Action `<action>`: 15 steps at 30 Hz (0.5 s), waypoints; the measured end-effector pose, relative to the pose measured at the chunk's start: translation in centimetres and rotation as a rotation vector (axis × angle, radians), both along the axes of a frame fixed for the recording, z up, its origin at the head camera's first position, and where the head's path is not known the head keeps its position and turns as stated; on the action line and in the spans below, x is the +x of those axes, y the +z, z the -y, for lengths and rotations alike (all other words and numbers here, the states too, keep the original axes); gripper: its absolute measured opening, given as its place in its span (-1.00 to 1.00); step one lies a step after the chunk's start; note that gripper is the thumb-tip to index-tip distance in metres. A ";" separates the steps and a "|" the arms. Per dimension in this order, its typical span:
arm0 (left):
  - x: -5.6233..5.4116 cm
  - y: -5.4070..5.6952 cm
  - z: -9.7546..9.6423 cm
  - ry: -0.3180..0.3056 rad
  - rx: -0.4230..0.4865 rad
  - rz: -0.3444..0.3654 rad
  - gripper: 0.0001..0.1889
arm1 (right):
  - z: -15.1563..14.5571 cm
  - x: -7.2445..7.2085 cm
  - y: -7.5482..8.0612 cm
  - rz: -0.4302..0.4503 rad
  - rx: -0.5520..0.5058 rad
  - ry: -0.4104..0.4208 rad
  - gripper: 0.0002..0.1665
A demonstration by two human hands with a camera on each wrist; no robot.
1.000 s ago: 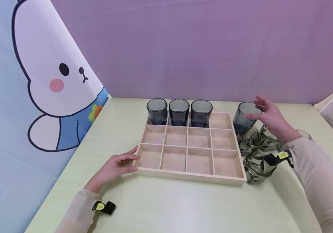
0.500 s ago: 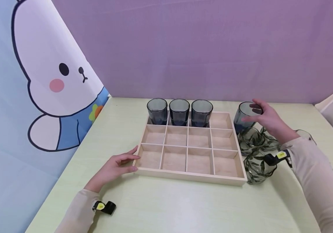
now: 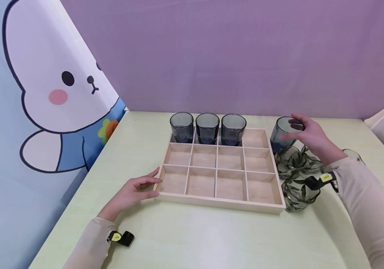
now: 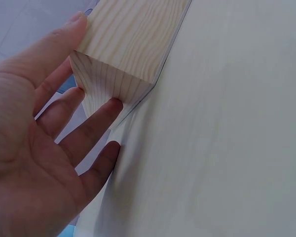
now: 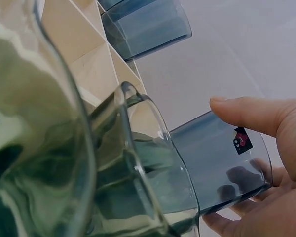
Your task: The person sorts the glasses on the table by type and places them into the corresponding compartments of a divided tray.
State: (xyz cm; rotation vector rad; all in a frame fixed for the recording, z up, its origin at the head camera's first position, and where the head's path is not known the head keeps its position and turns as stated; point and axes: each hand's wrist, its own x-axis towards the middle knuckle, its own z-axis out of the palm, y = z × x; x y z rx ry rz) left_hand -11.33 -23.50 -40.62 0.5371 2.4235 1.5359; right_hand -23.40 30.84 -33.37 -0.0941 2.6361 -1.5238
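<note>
My right hand (image 3: 313, 138) holds a blue-grey glass tumbler (image 3: 277, 144) standing beside the tray's back right corner. In the right wrist view the thumb lies on one side of this tumbler (image 5: 202, 153), which bears a small dark label, and the fingers are on the other. My left hand (image 3: 129, 196) touches the front left corner of the pale wooden compartment tray (image 3: 212, 202); its fingers are spread and relaxed against the wood (image 4: 128, 39). Three matching tumblers stand in the tray's back row, one (image 3: 233, 130) left of the bare back right compartment.
Several wavy green-tinted glasses, one (image 3: 299, 198) nearest the front, crowd along the tray's right side, partly under the right forearm. A purple backdrop (image 3: 229, 56) rises behind the table (image 3: 192, 239). A cartoon-printed cloth (image 3: 37, 112) hangs at left.
My right hand's fingers have come down and closed in around the tumbler's upper part. The left hand stays at the tray corner. The head view has shifted slightly.
</note>
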 end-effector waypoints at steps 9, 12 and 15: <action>0.0 0.2 0.0 0.001 0.002 0.014 -0.57 | 0.1 0.0 0.0 -0.019 0.025 -0.025 0.16; 0.0 0.2 0.0 0.002 -0.002 0.009 -0.57 | 0.1 0.0 0.0 -0.022 0.022 -0.035 0.16; 0.0 0.1 0.0 -0.002 -0.007 -0.002 -0.58 | 0.0 0.1 0.1 -0.030 0.014 -0.046 0.17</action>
